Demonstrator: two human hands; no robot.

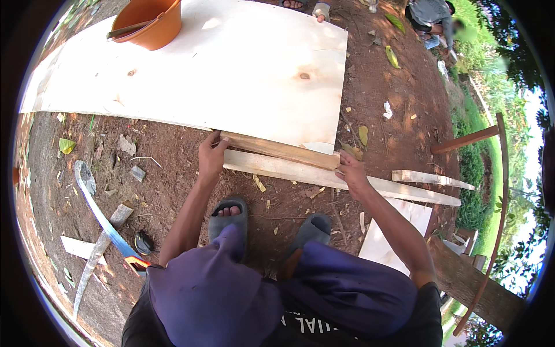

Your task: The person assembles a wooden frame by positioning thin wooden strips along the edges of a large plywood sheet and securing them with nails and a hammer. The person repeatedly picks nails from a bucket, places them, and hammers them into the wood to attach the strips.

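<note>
A short wooden batten (277, 149) lies along the near edge of a large pale plywood sheet (243, 75). My left hand (212, 155) is closed on the batten's left end, thumb on top. At the other end, near the sheet's right corner, my right hand (351, 172) grips it with the fingers partly hidden. Just nearer to me a longer pale plank (399, 189) runs beneath and beyond the batten to the right. Whether the batten rests on that plank or only beside it, I cannot tell.
On the sheet stands an orange bucket (156, 32) with a tool handle across it. A handsaw (104, 217) lies at left beside a wood offcut (118, 216). Another person's gloved hand (321, 11) touches the far edge. A person (430, 17) crouches far right.
</note>
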